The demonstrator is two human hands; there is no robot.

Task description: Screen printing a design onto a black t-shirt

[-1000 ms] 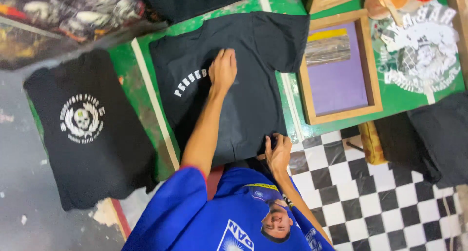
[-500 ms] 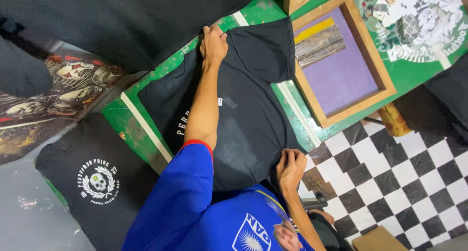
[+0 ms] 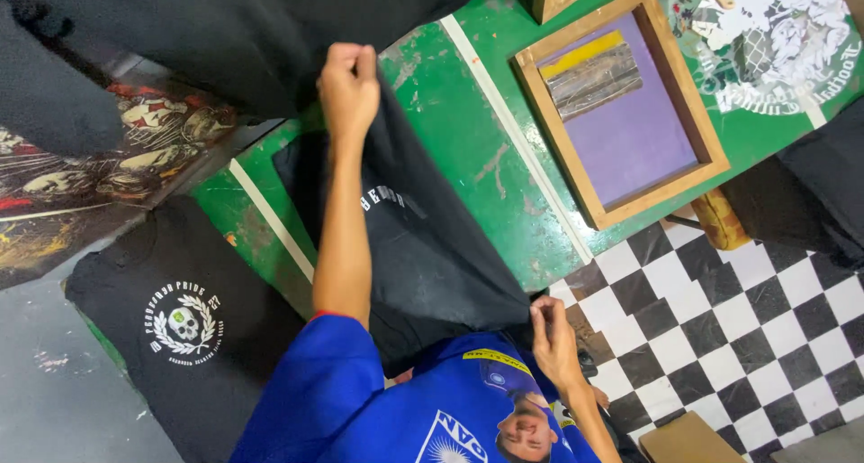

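A black T-shirt [image 3: 432, 247] with white lettering hangs bunched between my two hands above the green table [image 3: 468, 148]. My left hand [image 3: 349, 80] is stretched far out and pinches the shirt's far edge, holding it up off the table. Close to my body, at the table's near edge, my right hand [image 3: 553, 332] grips the shirt's near edge. My blue printed shirt [image 3: 432, 409] fills the bottom of the view.
A wooden-framed screen [image 3: 621, 112] with purple mesh lies on the table to the right. Another black T-shirt [image 3: 180, 319] with a white skull-and-wreath print lies lower left. Dark printed cloth [image 3: 108, 166] is at left, a white print [image 3: 774, 40] top right, checkered floor [image 3: 720, 328] lower right.
The shirt lay flat on the table. My left hand reached to its far end, took hold and lifted it, baring the green table. My right hand kept the near edge.
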